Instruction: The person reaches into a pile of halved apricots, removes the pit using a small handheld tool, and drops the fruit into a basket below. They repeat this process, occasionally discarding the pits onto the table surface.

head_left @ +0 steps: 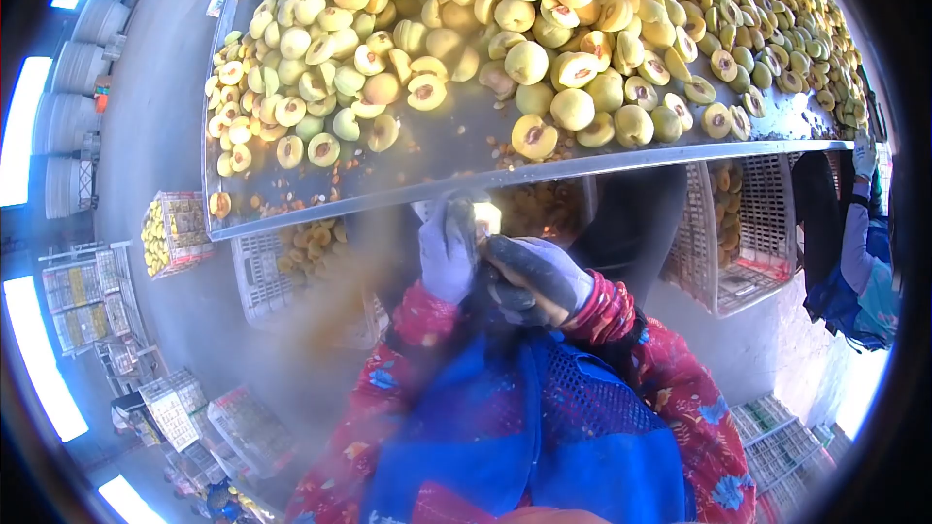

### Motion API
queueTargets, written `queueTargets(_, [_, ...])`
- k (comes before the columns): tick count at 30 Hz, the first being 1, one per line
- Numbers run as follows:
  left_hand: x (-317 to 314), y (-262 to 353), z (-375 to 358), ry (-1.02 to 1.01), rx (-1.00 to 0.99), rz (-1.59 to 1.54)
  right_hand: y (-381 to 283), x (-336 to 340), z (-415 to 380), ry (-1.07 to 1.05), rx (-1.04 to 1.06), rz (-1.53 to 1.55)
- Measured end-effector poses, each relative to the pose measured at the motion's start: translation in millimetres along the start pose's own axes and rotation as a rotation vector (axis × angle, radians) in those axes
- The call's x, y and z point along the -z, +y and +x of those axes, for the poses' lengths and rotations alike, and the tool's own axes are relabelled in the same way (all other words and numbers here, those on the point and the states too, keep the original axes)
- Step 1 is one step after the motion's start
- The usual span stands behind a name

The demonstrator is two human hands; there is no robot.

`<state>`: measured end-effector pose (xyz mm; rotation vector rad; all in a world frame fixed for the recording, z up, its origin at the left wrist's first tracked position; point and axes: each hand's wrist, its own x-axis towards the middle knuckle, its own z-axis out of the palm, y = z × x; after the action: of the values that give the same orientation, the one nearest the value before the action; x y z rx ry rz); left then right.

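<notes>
Together at desk (422, 147) edge, my gloved hands work close: left hand (447, 250) grasps pale yellow fruit piece (487, 219); right hand (532, 277) curls shut beside it, contents unclear. Beyond, halved fruit (533, 137) lies heaped on desk; crates (770, 202) stand below.

Fruit (574, 109), 12 o'clock: yellow and green skins; cut faces pale yellow, centres reddish brown. Table (388, 171), 12 o'clock: dark grey top, paler silvery edge. My left glove (449, 250): pale lilac, dark grey across the fingers. My right glove (532, 278): same two colours. My sleeves (684, 393), 5 and 7 o'clock: red, blue flowers, small pale sprigs. My vest (466, 427), 6 o'clock: bright blue, patterned with mesh holes. Tubs (78, 121), 10 o'clock: greyish white. Co-worker's sleeve (856, 243), 3 o'clock: pale lilac.
</notes>
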<state>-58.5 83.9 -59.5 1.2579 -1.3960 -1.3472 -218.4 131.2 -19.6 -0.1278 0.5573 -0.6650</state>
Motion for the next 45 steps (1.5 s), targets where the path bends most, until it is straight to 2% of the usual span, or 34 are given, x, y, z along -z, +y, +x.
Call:
queueTargets(3, [0.1, -20.3, -4.6, -0.04, 0.113, -0.189, 6.1, 14.3, 7.0, -0.171, -0.143, 0.379])
queueTargets(4, [1.0, -39.8, -2.2, -0.021, 0.091, -0.182, 8.0, 17.3, 10.8, -0.279, -0.144, 0.466])
queueTargets(6, [4.8, -58.5, -1.5, 0.043, -0.107, 0.074, 3.6, 8.9, 4.6, -0.376, -0.069, 0.638])
queueTargets(7, [7.3, -43.0, -2.6, 0.094, -0.276, 0.324, 3.7, 4.6, 2.3, -0.424, -0.035, 0.726])
queueTargets(9, [17.8, -19.1, -2.4, 0.203, -0.612, 0.829, 9.4, 18.5, 5.1, -0.458, 0.032, 0.7])
queueTargets(10, [38.7, -29.1, -5.3, 0.361, 0.025, 0.193, 8.4, 25.3, 5.0, -0.461, 0.04, 0.654])
queueTargets(11, [66.7, -30.0, -17.7, 0.415, -0.369, 0.954, 7.8, 33.1, 5.0, -0.464, 0.048, 0.61])
queueTargets(13, [115.1, 13.2, -16.8, 0.377, 0.084, 0.887, 9.8, 51.4, 8.0, -0.397, 0.031, 0.613])
queueTargets(14, [137.5, -3.7, -22.0, 0.541, 0.084, 1.377, 10.4, 57.6, 9.8, -0.361, 0.017, 0.606])
queueTargets(15, [148.4, 0.9, -17.6, 0.58, 0.078, 1.629, 11.3, 60.3, 10.3, -0.324, 0.0, 0.6])
queueTargets(17, [135.5, 47.0, 17.7, 0.394, 0.169, 1.285, 9.3, 56.6, 13.0, -0.231, -0.003, 0.548])
queueTargets(19, [129.8, 32.1, 66.1, 0.248, 0.253, 1.116, 8.0, 47.8, 11.8, -0.139, 0.017, 0.446])
queueTargets(21, [107.7, 12.3, 113.1, 0.165, 0.308, 1.328, 5.9, 46.2, 8.5, -0.125, 0.036, 0.371])
queueTargets(23, [100.8, -31.1, 142.4, 0.128, 0.104, 1.386, 3.5, 43.4, 3.2, -0.066, 0.063, 0.275])
queueTargets(25, [97.7, -29.2, 149.1, 0.069, 0.035, 1.128, 1.8, 35.8, -5.5, 0.036, 0.086, 0.168])
queueTargets(26, [97.4, -28.0, 149.8, 0.041, 0.006, 1.001, 2.2, 30.9, -6.0, 0.131, 0.156, -0.011])
queueTargets(28, [84.7, -13.7, 134.0, 0.079, 0.085, 0.63, 2.9, 17.8, -1.3, 0.32, 0.291, -0.374])
queueTargets(29, [79.9, -8.7, 122.4, 0.094, 0.123, 0.444, 1.8, 12.6, 1.6, 0.35, 0.314, -0.438])
queueTargets(30, [80.0, -9.2, 109.1, -0.003, 0.271, 0.035, -0.4, 8.3, 4.8, 0.379, 0.334, -0.502])
queueTargets(31, [77.4, -8.3, 94.5, -0.056, 0.313, -0.09, -2.5, 7.0, 6.7, 0.409, 0.353, -0.566])
queueTargets(32, [71.6, -6.0, 78.4, -0.108, 0.358, -0.213, -1.0, 10.8, 10.8, 0.338, 0.576, -0.979])
queueTargets(33, [65.0, -1.9, 65.1, -0.16, 0.398, -0.337, -1.2, 11.7, 14.6, 0.352, 0.852, -1.364])
queueTargets(35, [45.2, 11.0, 41.9, -0.036, 0.439, -0.372, -2.0, -0.6, 15.6, 0.426, 0.903, -1.491])
queueTargets(36, [36.6, 16.7, 34.3, 0.025, 0.458, -0.391, 4.1, 2.0, 19.5, 0.521, 0.821, -1.382])
queueTargets(39, [23.3, 26.8, 24.3, -0.078, 0.522, -0.374, 10.1, 1.8, 17.3, 0.611, 0.8, -1.529])
queueTargets(40, [23.0, 17.9, 19.9, -0.165, 0.191, -0.082, 10.2, 0.2, 16.4, 0.614, 0.792, -1.521])
queueTargets(41, [22.6, 9.0, 15.5, -0.145, -0.143, 0.213, 9.7, -2.3, 14.9, 0.616, 0.783, -1.513])
queueTargets(42, [20.8, 3.8, 15.5, -0.111, -0.26, 0.336, 9.6, -3.5, 13.7, 0.616, 0.774, -1.506])
queueTargets(45, [8.8, -0.5, 12.9, 0.011, -0.245, 0.282, 16.0, 11.6, 23.6, 0.464, 0.984, -1.484])
